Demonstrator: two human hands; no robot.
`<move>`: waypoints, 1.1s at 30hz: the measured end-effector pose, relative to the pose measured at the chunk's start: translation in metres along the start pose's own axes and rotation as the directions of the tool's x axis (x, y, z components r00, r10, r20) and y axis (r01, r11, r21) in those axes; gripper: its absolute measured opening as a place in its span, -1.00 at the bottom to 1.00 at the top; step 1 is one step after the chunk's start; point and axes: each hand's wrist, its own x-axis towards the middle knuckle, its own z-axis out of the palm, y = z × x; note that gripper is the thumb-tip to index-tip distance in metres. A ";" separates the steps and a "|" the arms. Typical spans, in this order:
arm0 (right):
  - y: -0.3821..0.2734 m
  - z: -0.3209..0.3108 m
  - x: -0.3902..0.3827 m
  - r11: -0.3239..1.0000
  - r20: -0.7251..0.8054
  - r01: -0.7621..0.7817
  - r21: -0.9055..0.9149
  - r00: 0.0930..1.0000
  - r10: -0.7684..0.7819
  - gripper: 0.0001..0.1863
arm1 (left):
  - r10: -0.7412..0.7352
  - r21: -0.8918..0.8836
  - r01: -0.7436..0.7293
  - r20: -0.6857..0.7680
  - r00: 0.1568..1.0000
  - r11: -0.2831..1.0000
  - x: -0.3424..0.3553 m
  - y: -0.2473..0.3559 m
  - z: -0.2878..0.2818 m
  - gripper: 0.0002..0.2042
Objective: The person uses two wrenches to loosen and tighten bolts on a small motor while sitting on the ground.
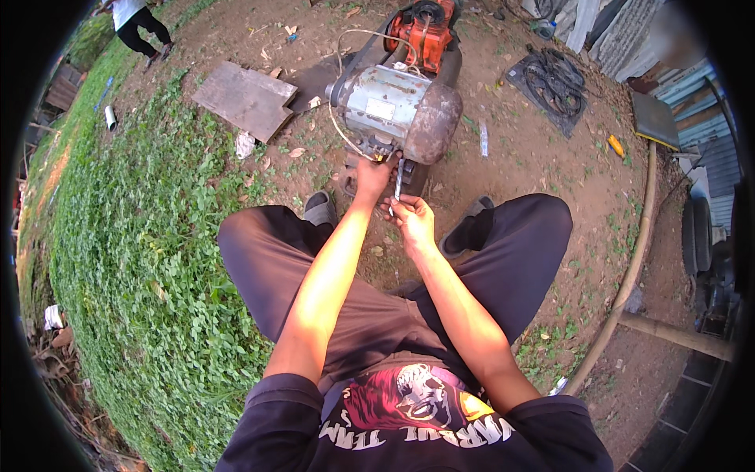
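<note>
In front of me on the dirt stands a worn grey electric motor [376,106] with a rusty brown end cover [435,122]. Behind it sits an orange compressor pump [427,38]. A pale cable [340,126] loops from the motor down to its near side. My right hand [412,221] is closed round the lower end of a silver wrench [399,182], whose upper end reaches the motor's underside. My left hand [376,175] reaches up to the motor's near lower edge, beside the wrench head. Its fingers are partly hidden among the dark metal parts there.
A wooden board [244,98] lies left of the motor. To the right are a black coiled heap on a dark sheet [550,82], a yellow-orange object [615,145] and a long bamboo pole [641,228]. Another person [140,25] stands at the far left.
</note>
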 end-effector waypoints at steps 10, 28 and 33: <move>-0.012 0.009 0.001 0.990 -0.020 -0.143 -0.009 0.990 0.142 -0.82 | -0.006 0.110 0.008 -0.017 1.000 0.994 0.007 -0.007 -0.010 -0.86; -0.033 -0.028 0.054 0.932 -0.322 0.346 0.112 0.900 -0.295 -0.77 | 0.070 0.057 -0.076 0.112 0.991 0.995 -0.004 -0.014 -0.006 -0.86; -0.022 -0.024 0.028 0.937 -0.304 0.259 0.234 0.935 -0.182 -0.83 | 0.068 -0.047 -0.062 0.148 0.987 0.997 -0.004 -0.006 -0.010 -0.90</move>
